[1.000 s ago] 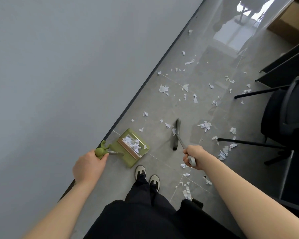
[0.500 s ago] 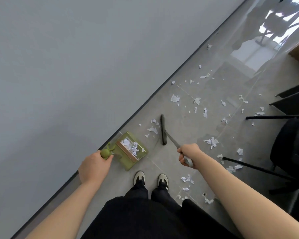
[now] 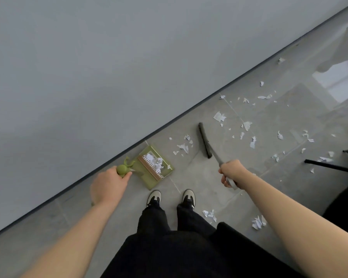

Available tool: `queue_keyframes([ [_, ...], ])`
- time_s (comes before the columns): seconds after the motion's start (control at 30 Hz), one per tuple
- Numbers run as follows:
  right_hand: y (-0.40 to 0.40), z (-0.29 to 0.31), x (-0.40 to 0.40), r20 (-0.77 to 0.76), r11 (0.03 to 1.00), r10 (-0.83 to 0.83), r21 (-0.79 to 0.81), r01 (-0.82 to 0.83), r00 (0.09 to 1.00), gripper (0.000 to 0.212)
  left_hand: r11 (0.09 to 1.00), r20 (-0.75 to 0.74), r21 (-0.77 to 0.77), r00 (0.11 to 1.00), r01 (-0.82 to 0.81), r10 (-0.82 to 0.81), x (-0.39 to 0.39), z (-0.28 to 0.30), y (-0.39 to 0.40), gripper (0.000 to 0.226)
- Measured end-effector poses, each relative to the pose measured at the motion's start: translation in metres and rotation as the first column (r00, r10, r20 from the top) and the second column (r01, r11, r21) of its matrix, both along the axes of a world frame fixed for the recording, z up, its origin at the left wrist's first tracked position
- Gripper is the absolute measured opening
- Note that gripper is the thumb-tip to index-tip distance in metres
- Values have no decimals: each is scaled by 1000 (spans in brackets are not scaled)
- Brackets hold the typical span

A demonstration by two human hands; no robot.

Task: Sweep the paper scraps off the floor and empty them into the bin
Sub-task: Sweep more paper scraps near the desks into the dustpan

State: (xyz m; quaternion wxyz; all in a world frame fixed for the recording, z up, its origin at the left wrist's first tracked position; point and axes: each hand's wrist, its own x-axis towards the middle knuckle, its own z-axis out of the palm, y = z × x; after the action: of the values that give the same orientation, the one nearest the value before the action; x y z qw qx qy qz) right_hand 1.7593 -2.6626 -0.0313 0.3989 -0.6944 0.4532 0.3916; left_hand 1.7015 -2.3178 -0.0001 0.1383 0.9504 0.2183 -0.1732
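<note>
My left hand grips the round green handle of a green dustpan that rests on the grey floor by the wall, with white paper scraps in it. My right hand holds the grey handle of a broom whose dark head lies on the floor to the right of the pan. A few scraps lie between the broom head and the pan. Many more scraps are strewn beyond the broom, and some lie by my right leg. No bin is in view.
A grey wall with a dark baseboard runs diagonally on the left. My two shoes stand just behind the dustpan. A black chair leg reaches in from the right edge, with a dark seat at the lower right.
The broom head has swept left toward the dustpan, pushing a few scraps closer to it. The view has swung left and the dustpan has stayed against the wall.
</note>
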Motion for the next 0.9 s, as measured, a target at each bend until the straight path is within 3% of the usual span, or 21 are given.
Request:
queue_keyframes([
  [0.07, -9, 0, -1, -3, 954, 298, -38, -298, 955, 24, 999, -5, 41, 1000, -9, 9, -6, 1, -13, 34],
  [0.17, -22, 11, 1, -32, 712, 696, -102, -695, 718, 29, 996, -28, 85, 999, -23, 26, -17, 1, -34, 35],
  [0.27, -31, 16, 2, -81, 474, 868, -157, -866, 490, 35, 995, -28, 92, 998, -49, 51, -24, -2, -46, 35],
  [0.37, -37, 20, -1, -109, 412, 896, -154, -898, 429, 37, 994, -34, 100, 998, -52, 55, -29, -5, -55, 35],
  [0.47, -34, 25, -3, -87, 435, 891, -123, -892, 446, 36, 992, -46, 112, 997, -60, 66, -32, -7, -60, 36],
  [0.63, -26, 33, -3, -46, 539, 832, -163, -826, 552, 14, 993, -50, 95, 996, -71, 76, -24, -9, -64, 35],
  [0.8, -24, 38, -13, -54, 678, 722, -138, -722, 689, 17, 996, -58, 82, 997, -45, 50, -24, -9, -61, 33],
  [0.9, -20, 34, -21, -24, 838, 538, -98, -537, 843, 15, 995, -59, 77, 996, -58, 63, -27, -11, -54, 32],
])
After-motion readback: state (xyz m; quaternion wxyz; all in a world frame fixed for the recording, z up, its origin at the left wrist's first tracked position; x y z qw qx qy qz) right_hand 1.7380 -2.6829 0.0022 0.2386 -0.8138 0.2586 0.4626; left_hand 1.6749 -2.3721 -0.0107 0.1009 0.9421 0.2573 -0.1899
